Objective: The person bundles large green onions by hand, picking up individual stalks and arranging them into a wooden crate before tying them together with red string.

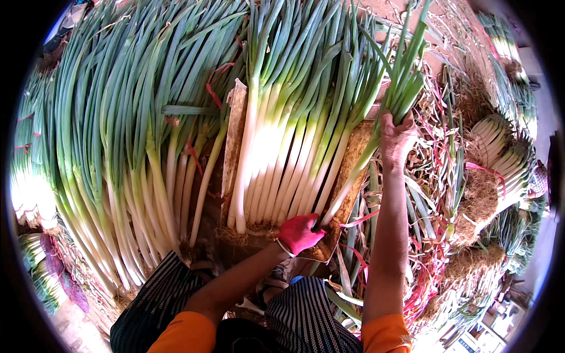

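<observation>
A long green onion (353,176) slants across the right side of a wooden trough, white end low and green leaves up. My right hand (398,138), bare, is closed round its green part. My left hand (301,233), in a red glove, is curled at its root end, with the fingertips against it partly hidden. Beside it, a row of green onions (282,159) lies side by side in the wooden trough (356,156), roots toward me.
A large pile of green onions (112,176) lies to the left, with red ties (213,85) among it. Dry leaves and red strips (432,235) cover the ground at right. Tied bundles (497,159) lie farther right. My knees in striped cloth (306,312) are close below the trough.
</observation>
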